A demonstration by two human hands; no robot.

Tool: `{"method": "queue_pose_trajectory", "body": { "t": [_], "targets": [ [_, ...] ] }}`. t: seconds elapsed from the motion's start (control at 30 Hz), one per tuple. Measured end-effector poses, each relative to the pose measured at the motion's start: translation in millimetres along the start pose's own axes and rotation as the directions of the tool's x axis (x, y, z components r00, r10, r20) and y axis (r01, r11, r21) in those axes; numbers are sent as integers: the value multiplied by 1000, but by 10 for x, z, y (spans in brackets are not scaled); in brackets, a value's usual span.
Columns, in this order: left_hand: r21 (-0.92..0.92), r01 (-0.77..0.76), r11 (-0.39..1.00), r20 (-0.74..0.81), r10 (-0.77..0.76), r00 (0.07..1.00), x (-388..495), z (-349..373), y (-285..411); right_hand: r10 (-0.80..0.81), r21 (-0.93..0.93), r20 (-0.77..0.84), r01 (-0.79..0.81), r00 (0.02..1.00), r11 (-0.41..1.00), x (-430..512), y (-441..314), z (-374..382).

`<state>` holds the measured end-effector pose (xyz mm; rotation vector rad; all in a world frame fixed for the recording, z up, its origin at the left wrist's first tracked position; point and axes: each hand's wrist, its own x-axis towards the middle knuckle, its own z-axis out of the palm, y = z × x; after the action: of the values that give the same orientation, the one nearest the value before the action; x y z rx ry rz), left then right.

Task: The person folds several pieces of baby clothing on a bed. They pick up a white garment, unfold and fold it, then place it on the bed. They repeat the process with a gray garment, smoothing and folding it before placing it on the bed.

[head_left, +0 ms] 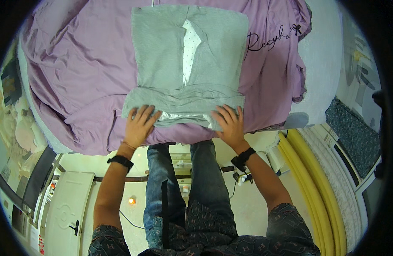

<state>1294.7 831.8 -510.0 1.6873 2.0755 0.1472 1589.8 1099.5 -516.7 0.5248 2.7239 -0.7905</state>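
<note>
A grey-green fabric piece (161,48), seemingly a garment, lies spread on a purple bedcover (97,67). A slit down its middle shows a white lining with dark dots (189,48). Its near end is folded into a creased band (183,99), with shiny white lining along the lower edge. My left hand (138,124) lies palm down on the band's left end, fingers spread. On the right end rests my right hand (229,126), its fingers also spread. Both thumbs are largely hidden, so whether the hands pinch the cloth does not show.
The bedcover bears dark script and a bow (273,40). To the right hang yellow curtains (308,179) beside a patterned dark cloth (353,137). A pale door (66,211) stands at lower left. A cable (131,220) runs over the floor by my legs (161,179).
</note>
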Motion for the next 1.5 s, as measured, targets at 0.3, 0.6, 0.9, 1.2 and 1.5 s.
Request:
{"method": "queue_pose_trajectory", "body": {
  "t": [0.3,0.6,0.9,1.2,1.5],
  "targets": [
    [-336,37,941,-38,-52,998,238,-268,-144,51,70,-201,-37,978,997,218,53,-107],
    [-336,112,935,-106,-156,982,355,-308,-203,-32,178,-299,89,954,980,394,182,-195],
    [-817,390,426,272,-312,910,1207,-1536,-629,273,746,102,-255,957,615,1216,576,-1355],
    [-904,304,302,-100,-839,535,2450,-1262,-1104,569,581,-54,-437,821,686,2799,1279,-1812],
    [35,376,926,-299,-349,888,2106,-555,-457,77,-57,-406,-109,911,992,2226,623,-1273]
  ]
}}
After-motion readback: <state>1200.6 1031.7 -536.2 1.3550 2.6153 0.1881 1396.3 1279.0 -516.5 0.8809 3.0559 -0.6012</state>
